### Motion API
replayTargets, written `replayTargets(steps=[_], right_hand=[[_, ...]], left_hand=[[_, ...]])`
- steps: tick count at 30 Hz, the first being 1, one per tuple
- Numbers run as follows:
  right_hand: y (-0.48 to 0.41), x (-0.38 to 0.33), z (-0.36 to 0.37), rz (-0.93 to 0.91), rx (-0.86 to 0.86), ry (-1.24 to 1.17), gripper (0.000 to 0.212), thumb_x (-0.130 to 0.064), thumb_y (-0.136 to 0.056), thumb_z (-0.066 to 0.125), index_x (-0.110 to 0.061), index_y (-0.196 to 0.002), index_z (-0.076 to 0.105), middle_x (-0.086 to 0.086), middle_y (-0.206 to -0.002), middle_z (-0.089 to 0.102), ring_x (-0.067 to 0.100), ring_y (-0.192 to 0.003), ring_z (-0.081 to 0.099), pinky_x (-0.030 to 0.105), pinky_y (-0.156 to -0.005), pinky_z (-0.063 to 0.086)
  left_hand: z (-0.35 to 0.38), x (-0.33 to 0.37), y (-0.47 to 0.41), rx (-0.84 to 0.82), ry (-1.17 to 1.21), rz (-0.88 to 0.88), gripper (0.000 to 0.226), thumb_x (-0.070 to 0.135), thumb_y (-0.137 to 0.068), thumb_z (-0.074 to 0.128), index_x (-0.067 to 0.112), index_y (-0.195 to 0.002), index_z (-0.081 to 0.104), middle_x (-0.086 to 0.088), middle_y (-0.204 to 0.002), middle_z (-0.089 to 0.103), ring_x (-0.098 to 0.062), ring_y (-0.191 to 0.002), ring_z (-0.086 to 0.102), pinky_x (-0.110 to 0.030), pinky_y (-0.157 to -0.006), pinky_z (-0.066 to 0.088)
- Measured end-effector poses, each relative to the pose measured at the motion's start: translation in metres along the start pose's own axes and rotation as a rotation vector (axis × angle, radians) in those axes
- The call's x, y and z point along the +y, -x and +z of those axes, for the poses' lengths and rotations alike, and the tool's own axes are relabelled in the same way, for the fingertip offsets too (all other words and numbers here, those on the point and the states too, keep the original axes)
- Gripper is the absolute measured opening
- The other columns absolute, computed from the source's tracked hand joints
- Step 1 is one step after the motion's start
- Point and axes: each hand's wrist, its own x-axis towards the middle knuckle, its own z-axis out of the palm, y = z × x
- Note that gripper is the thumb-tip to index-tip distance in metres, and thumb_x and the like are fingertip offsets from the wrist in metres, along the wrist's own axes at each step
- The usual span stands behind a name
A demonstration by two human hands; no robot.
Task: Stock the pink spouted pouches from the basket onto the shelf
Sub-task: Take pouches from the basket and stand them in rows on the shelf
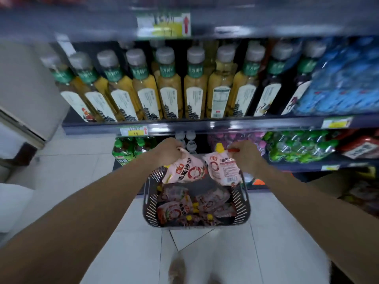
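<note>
A dark slotted basket (240, 203) stands on the floor in front of the shelving, with several pink spouted pouches (211, 199) lying inside. My left hand (168, 150) grips the top of one pink pouch (184, 171), which hangs above the basket's far edge. My right hand (246, 154) holds a second pink pouch (223, 169) by its upper corner, its yellow cap pointing up. Both pouches hang side by side, just below the edge of the lower shelf (205, 126).
The shelf above carries a row of yellow tea bottles (192, 87), dark bottles and blue packs (344, 83) at right. The lower level holds green-capped bottles (127, 148), pink-capped packs (242, 138) and green packs (299, 146). White floor tiles (205, 253) lie underfoot.
</note>
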Motion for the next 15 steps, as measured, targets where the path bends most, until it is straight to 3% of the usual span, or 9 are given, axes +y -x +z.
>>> replayTargets(steps=[3,5,8,10,12,13,15], right_hand=[[0.023,-0.027,-0.042,-0.138,0.051,0.168,0.023,-0.007,-0.091,0.054,-0.005,-0.105,0.072,0.019,-0.106,0.069,0.029,-0.098,0.061,0.024,-0.076,0.039],[0.037,-0.044,-0.068,-0.244,0.136,0.303,0.024,-0.010,-0.091,0.053,-0.014,-0.102,0.074,0.020,-0.099,0.068,0.036,-0.101,0.056,0.028,-0.080,0.034],[0.060,-0.072,-0.109,-0.314,0.217,0.407,0.026,-0.014,-0.093,0.051,-0.020,-0.103,0.074,0.013,-0.105,0.068,0.036,-0.105,0.051,0.034,-0.093,0.038],[0.075,-0.092,-0.134,-0.358,0.266,0.418,0.022,-0.019,-0.091,0.056,-0.023,-0.103,0.074,0.008,-0.107,0.071,0.034,-0.104,0.054,0.037,-0.094,0.042],[0.092,-0.114,-0.158,-0.395,0.261,0.392,0.021,-0.019,-0.090,0.059,-0.020,-0.106,0.073,0.006,-0.111,0.071,0.030,-0.105,0.059,0.036,-0.094,0.045],[0.100,-0.124,-0.168,-0.399,0.247,0.352,0.022,-0.018,-0.090,0.059,-0.018,-0.107,0.073,0.005,-0.112,0.071,0.028,-0.104,0.061,0.036,-0.093,0.047],[0.114,-0.139,-0.186,-0.400,0.251,0.312,0.022,-0.020,-0.090,0.060,-0.017,-0.107,0.073,0.003,-0.113,0.070,0.024,-0.103,0.062,0.032,-0.087,0.049]], left_hand=[[-0.030,0.033,0.038,0.036,-0.157,0.083,0.007,0.006,-0.092,0.048,0.005,-0.096,0.054,-0.007,-0.094,0.047,-0.021,-0.087,0.048,-0.025,-0.064,0.033],[-0.048,0.051,0.064,0.072,-0.211,0.120,0.014,0.003,-0.092,0.045,0.005,-0.102,0.055,-0.008,-0.101,0.045,-0.022,-0.093,0.047,-0.026,-0.072,0.032],[-0.076,0.075,0.101,0.151,-0.293,0.143,0.027,0.002,-0.091,0.045,-0.004,-0.113,0.059,-0.013,-0.110,0.056,-0.023,-0.097,0.049,-0.028,-0.076,0.035],[-0.095,0.090,0.125,0.214,-0.360,0.158,0.021,0.003,-0.088,0.048,-0.002,-0.103,0.062,-0.011,-0.106,0.059,-0.024,-0.097,0.052,-0.028,-0.074,0.036],[-0.111,0.101,0.145,0.286,-0.399,0.167,0.011,0.002,-0.083,0.052,0.004,-0.074,0.058,-0.008,-0.080,0.056,-0.023,-0.081,0.050,-0.027,-0.065,0.034],[-0.118,0.107,0.155,0.319,-0.392,0.166,0.020,0.001,-0.081,0.052,0.008,-0.062,0.051,-0.006,-0.069,0.052,-0.023,-0.075,0.048,-0.026,-0.059,0.032],[-0.130,0.118,0.174,0.383,-0.397,0.170,0.024,0.000,-0.081,0.051,0.008,-0.058,0.048,-0.007,-0.064,0.049,-0.024,-0.071,0.046,-0.026,-0.052,0.029]])
